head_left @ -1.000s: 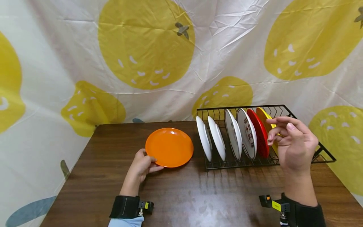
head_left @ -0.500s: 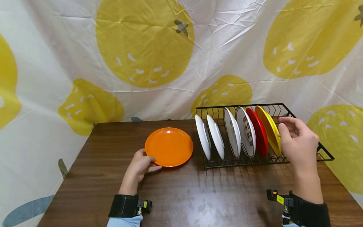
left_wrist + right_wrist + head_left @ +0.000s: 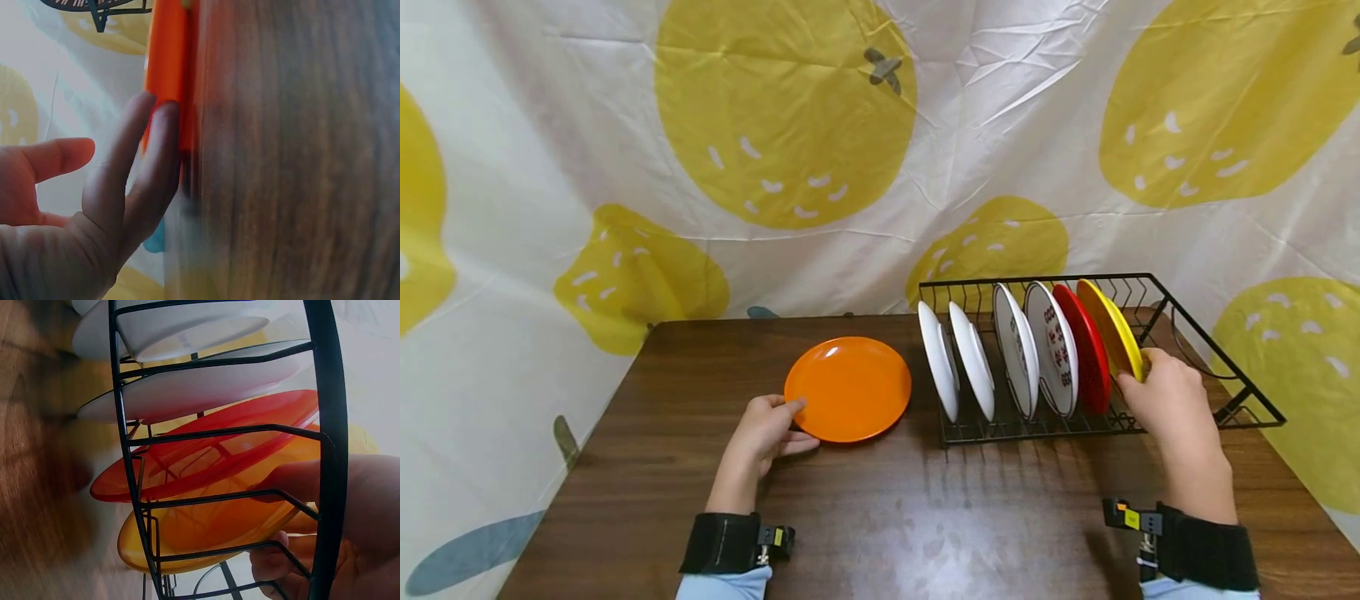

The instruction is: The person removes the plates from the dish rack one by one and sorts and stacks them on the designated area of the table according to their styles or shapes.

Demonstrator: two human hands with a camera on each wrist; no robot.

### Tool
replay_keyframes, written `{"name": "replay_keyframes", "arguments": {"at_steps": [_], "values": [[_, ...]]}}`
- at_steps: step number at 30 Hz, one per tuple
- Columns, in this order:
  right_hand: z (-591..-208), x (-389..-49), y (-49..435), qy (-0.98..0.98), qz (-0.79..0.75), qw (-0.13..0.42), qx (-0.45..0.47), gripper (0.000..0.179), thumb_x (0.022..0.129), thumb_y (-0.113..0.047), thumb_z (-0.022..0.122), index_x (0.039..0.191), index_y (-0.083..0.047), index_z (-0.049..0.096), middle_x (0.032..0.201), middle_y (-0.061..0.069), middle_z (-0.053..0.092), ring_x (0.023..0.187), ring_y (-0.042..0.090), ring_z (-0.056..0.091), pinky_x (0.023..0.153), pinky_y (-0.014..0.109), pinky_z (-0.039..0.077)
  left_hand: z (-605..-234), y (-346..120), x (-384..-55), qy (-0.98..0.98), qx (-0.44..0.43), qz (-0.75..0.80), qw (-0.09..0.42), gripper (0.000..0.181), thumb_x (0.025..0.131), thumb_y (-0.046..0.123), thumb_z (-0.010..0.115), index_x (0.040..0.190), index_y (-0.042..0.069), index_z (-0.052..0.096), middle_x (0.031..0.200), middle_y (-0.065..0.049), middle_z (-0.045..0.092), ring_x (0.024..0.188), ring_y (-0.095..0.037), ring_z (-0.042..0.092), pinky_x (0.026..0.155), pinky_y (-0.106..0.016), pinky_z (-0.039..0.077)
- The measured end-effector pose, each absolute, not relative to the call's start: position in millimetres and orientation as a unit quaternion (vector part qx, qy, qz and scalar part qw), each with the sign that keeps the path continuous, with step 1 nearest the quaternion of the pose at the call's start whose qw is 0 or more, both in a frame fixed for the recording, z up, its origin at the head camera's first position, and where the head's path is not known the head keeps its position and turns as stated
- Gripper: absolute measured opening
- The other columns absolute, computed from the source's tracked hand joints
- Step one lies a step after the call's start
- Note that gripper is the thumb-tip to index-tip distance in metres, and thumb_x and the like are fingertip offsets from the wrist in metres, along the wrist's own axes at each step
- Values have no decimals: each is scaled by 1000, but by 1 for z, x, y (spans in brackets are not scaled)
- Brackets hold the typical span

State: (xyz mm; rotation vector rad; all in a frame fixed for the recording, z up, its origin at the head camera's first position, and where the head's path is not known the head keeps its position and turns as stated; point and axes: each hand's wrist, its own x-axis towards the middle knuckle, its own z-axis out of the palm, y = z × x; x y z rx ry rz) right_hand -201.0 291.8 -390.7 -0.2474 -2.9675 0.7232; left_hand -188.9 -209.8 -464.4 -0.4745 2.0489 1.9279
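Observation:
An orange plate [image 3: 847, 390] lies flat on the table at the left in the head view. My left hand [image 3: 765, 431] is at its near left rim; in the left wrist view the straight fingers [image 3: 164, 140] touch the plate's edge while the thumb stands apart above. To the right, a black wire dish rack [image 3: 1213, 337] holds several upright plates. My right hand [image 3: 1171, 400] pinches the yellow plate [image 3: 1122, 333], the rightmost in the rack. The right wrist view has the thumb on the plate's inner face and the fingers behind it.
Left of the yellow plate stand a red plate [image 3: 1084, 354], two patterned white plates and two plain white plates [image 3: 937, 362]. The rack's wires run between the plates. A fruit-printed cloth [image 3: 820, 275] hangs behind the brown wooden table [image 3: 880, 517].
My right hand has come down from above the rack's right side and taken hold of the yellow plate's rim. The left hand's fingers have loosened a little at the orange plate, which stays in place.

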Motion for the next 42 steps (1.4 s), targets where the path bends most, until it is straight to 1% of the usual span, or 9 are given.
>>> {"name": "replay_keyframes", "arguments": {"at_steps": [7, 12, 18, 23, 26, 31, 34, 38, 42], "values": [[-391, -201, 292, -970, 229, 43, -75, 52, 103, -16, 59, 142, 17, 49, 124, 43, 62, 102, 52, 65, 79, 63, 60, -456, -208, -189, 752, -180, 619, 138, 62, 114, 32, 51, 157, -10, 34, 121, -23, 56, 72, -17, 73, 77, -32, 68], [-391, -201, 292, -972, 217, 49, -69, 46, 102, -11, 59, 139, 15, 53, 122, 42, 63, 99, 51, 65, 76, 61, 59, -450, -209, -189, 773, -186, 589, 144, 66, 113, 34, 52, 160, -8, 30, 115, -21, 58, 71, -17, 71, 75, -32, 68], [-392, -202, 291, -977, 197, 58, -61, 39, 101, -8, 56, 131, 16, 54, 113, 40, 65, 87, 49, 66, 66, 56, 58, -444, -209, -185, 795, -178, 560, 149, 68, 113, 37, 52, 161, -6, 29, 114, -21, 60, 73, -18, 71, 73, -33, 68], [-394, -202, 289, -978, 181, 90, -50, 31, 99, -7, 54, 118, 17, 56, 104, 40, 64, 78, 51, 65, 60, 59, 56, -440, -210, -183, 815, -175, 529, 156, 72, 113, 41, 51, 162, -7, 29, 119, -22, 59, 78, -20, 71, 71, -32, 68], [-395, -201, 289, -976, 180, 108, -51, 31, 99, -6, 53, 117, 18, 55, 105, 41, 63, 79, 54, 65, 61, 62, 57, -438, -211, -184, 820, -178, 520, 158, 75, 112, 44, 52, 162, -7, 28, 123, -24, 58, 81, -21, 71, 71, -32, 68], [-396, -199, 290, -974, 182, 119, -66, 33, 100, -7, 53, 120, 19, 55, 109, 43, 64, 83, 58, 66, 65, 65, 59, -432, -214, -184, 825, -180, 514, 153, 74, 112, 43, 51, 161, -8, 30, 133, -27, 56, 85, -22, 71, 72, -32, 68], [-395, -198, 292, -972, 183, 124, -76, 34, 101, -9, 52, 122, 18, 55, 111, 44, 65, 86, 60, 65, 69, 68, 58, -427, -215, -183, 837, -174, 497, 147, 71, 113, 42, 51, 159, -9, 34, 139, -30, 56, 90, -24, 73, 78, -36, 69], [-392, -196, 294, -967, 193, 138, -95, 35, 102, -9, 50, 123, 18, 56, 113, 46, 64, 93, 62, 64, 74, 71, 56, -423, -217, -183, 857, -164, 468, 139, 69, 112, 43, 50, 156, -10, 40, 133, -30, 63, 98, -29, 75, 88, -42, 68], [-387, -192, 295, -953, 226, 161, -120, 39, 104, -9, 47, 131, 17, 56, 120, 47, 62, 102, 64, 62, 80, 73, 55, -420, -219, -183, 865, -162, 455, 136, 70, 112, 45, 50, 156, -8, 41, 124, -27, 67, 100, -31, 74, 90, -45, 67]]}}
